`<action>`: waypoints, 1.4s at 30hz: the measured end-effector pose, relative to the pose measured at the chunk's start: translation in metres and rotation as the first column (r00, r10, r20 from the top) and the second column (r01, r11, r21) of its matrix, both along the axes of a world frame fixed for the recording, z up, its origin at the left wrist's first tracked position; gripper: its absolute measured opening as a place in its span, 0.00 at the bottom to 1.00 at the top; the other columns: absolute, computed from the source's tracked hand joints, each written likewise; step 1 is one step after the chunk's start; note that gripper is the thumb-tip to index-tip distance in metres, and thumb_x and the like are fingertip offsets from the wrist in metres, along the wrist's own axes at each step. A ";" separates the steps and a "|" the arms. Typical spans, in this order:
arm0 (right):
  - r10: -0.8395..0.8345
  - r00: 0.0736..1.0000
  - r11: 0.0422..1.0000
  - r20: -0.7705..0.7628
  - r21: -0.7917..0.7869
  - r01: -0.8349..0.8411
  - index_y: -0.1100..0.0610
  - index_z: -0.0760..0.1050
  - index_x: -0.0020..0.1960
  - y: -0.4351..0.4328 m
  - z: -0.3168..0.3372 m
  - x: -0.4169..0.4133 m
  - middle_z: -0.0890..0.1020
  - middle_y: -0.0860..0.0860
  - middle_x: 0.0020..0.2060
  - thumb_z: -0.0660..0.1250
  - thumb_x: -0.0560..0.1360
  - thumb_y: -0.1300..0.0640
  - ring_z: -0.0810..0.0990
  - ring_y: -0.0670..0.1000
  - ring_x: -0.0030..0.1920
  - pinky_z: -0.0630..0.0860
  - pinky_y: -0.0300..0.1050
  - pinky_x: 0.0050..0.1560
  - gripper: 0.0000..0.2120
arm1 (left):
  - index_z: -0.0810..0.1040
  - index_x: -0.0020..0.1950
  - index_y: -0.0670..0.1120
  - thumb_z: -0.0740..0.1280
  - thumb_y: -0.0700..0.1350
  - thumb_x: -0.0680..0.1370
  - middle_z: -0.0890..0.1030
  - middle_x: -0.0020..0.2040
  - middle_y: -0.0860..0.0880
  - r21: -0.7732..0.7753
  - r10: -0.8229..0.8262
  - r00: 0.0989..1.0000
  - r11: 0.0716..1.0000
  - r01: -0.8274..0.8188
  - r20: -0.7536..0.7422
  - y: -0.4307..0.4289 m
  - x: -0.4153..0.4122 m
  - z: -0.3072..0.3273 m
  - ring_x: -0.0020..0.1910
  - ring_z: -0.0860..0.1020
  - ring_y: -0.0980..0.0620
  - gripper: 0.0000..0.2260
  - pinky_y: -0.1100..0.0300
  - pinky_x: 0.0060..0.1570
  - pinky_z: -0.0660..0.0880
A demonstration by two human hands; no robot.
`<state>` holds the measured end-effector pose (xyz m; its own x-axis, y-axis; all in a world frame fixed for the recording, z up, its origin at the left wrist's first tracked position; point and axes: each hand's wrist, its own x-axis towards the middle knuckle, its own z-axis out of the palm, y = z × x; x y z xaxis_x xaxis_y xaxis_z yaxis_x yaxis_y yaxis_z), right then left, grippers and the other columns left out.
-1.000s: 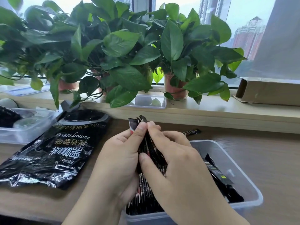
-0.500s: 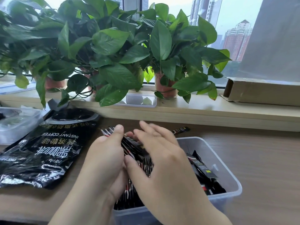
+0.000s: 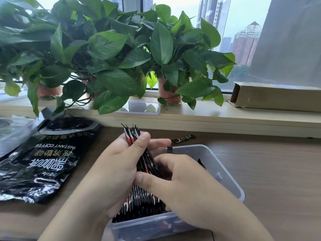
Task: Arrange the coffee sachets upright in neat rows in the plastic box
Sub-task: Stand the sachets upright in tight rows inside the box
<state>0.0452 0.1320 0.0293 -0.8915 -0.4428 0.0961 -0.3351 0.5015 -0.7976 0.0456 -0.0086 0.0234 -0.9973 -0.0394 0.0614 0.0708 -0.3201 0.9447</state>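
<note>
Head view, left hand (image 3: 118,164) fingers clasping sachet bundle (image 3: 146,160), right hand (image 3: 187,185) pinching its lower end above plastic box (image 3: 224,173).

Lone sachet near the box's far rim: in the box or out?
Out. The lone sachet lies flat on the wooden table, just beyond the far rim of the plastic box.

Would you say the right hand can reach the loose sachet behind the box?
Probably yes: the loose sachet lies uncovered beyond the box, but the right hand must first release the bundle.

Soft daylight from window (image 3: 234,32); slight blur, wide-angle edge bending.
</note>
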 end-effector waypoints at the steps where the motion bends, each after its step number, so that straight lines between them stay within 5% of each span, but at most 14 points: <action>1: 0.025 0.998 0.999 0.066 -0.044 -0.022 0.56 0.78 0.43 0.002 0.001 -0.002 0.79 0.48 0.29 0.70 0.74 0.39 0.77 0.44 0.29 0.80 0.49 0.38 0.19 | 0.75 0.62 0.34 0.61 0.48 0.81 0.88 0.50 0.43 -0.039 -0.033 0.999 0.999 0.032 -0.017 0.000 0.002 0.000 0.48 0.87 0.46 0.19 0.50 0.37 0.84; 4: 0.110 0.967 0.985 0.231 -0.155 -0.075 0.59 0.81 0.41 0.005 0.001 -0.004 0.84 0.53 0.32 0.71 0.76 0.48 0.79 0.47 0.30 0.82 0.43 0.34 0.14 | 0.74 0.63 0.34 0.62 0.53 0.79 0.88 0.48 0.42 -0.150 -0.092 0.995 0.985 0.087 -0.027 0.003 0.007 0.001 0.29 0.80 0.42 0.23 0.55 0.27 0.72; 7: 0.167 0.950 0.971 0.264 -0.211 -0.113 0.60 0.81 0.41 0.005 0.001 -0.004 0.84 0.58 0.34 0.70 0.78 0.51 0.80 0.51 0.32 0.81 0.43 0.36 0.13 | 0.74 0.62 0.35 0.62 0.53 0.80 0.87 0.45 0.39 -0.145 -0.087 0.996 0.986 0.084 -0.014 0.005 0.007 0.001 0.25 0.78 0.41 0.22 0.55 0.26 0.73; 9: 0.176 0.945 0.974 0.276 -0.189 -0.127 0.59 0.79 0.40 0.006 0.002 -0.004 0.83 0.56 0.32 0.69 0.78 0.50 0.80 0.51 0.32 0.81 0.42 0.37 0.14 | 0.71 0.65 0.42 0.64 0.51 0.78 0.87 0.47 0.41 -0.092 -0.067 0.997 0.994 0.063 -0.048 0.007 0.007 0.002 0.31 0.83 0.40 0.19 0.53 0.27 0.78; 13: 0.150 0.970 0.988 0.190 0.005 -0.154 0.58 0.77 0.42 0.009 0.005 -0.002 0.83 0.54 0.33 0.62 0.80 0.42 0.79 0.47 0.32 0.79 0.45 0.40 0.21 | 0.60 0.71 0.72 0.65 0.49 0.75 0.86 0.56 0.50 -0.086 0.061 0.989 0.994 -0.074 -0.135 0.015 0.005 0.002 0.50 0.87 0.45 0.30 0.49 0.34 0.83; 18: 0.098 0.995 0.988 0.023 0.118 -0.100 0.49 0.69 0.51 0.003 0.000 0.000 0.82 0.50 0.42 0.54 0.80 0.37 0.79 0.51 0.42 0.77 0.54 0.48 0.16 | 0.76 0.60 0.56 0.60 0.41 0.82 0.86 0.53 0.45 -0.087 0.143 0.952 0.981 -0.172 -0.272 0.017 0.006 0.004 0.50 0.87 0.45 0.12 0.42 0.43 0.83; 24: 0.056 0.981 0.998 -0.184 0.020 -0.053 0.43 0.64 0.64 -0.002 -0.009 -0.002 0.80 0.44 0.46 0.58 0.81 0.43 0.77 0.45 0.44 0.72 0.36 0.42 0.13 | 0.75 0.52 0.53 0.57 0.37 0.84 0.85 0.46 0.46 0.107 0.299 0.920 0.954 -0.281 -0.253 0.016 0.002 0.006 0.51 0.86 0.47 0.12 0.55 0.46 0.82; 27: 0.052 0.966 0.999 -0.253 0.017 -0.049 0.42 0.59 0.72 -0.004 -0.011 -0.005 0.81 0.47 0.54 0.58 0.82 0.48 0.78 0.47 0.52 0.73 0.43 0.51 0.19 | 0.74 0.52 0.52 0.56 0.39 0.85 0.86 0.46 0.47 0.153 0.309 0.931 0.947 -0.283 -0.193 0.014 -0.001 0.005 0.52 0.86 0.49 0.11 0.50 0.49 0.79; 33: 0.116 0.945 0.993 -0.306 0.068 -0.100 0.41 0.66 0.65 0.005 -0.010 -0.009 0.77 0.43 0.38 0.55 0.83 0.47 0.74 0.43 0.37 0.69 0.40 0.38 0.12 | 0.75 0.52 0.49 0.59 0.38 0.82 0.86 0.52 0.41 0.261 0.176 0.979 0.955 -0.144 -0.105 0.005 0.000 0.007 0.56 0.85 0.44 0.08 0.47 0.50 0.79; 38: 0.181 0.938 0.980 -0.294 0.128 -0.149 0.43 0.69 0.61 0.002 -0.010 -0.007 0.81 0.43 0.48 0.58 0.81 0.42 0.79 0.44 0.49 0.76 0.50 0.52 0.11 | 0.70 0.49 0.47 0.60 0.34 0.82 0.87 0.51 0.40 0.297 0.159 0.986 0.945 -0.135 -0.057 0.008 0.002 0.009 0.55 0.86 0.45 0.08 0.46 0.54 0.79; 42: 0.151 0.930 0.983 -0.336 0.155 -0.103 0.39 0.59 0.71 0.002 -0.011 -0.008 0.77 0.38 0.59 0.62 0.75 0.36 0.75 0.41 0.60 0.74 0.46 0.61 0.27 | 0.70 0.50 0.47 0.59 0.34 0.83 0.85 0.48 0.41 0.345 0.202 0.979 0.921 -0.182 -0.021 0.005 0.001 0.008 0.53 0.86 0.43 0.07 0.45 0.53 0.81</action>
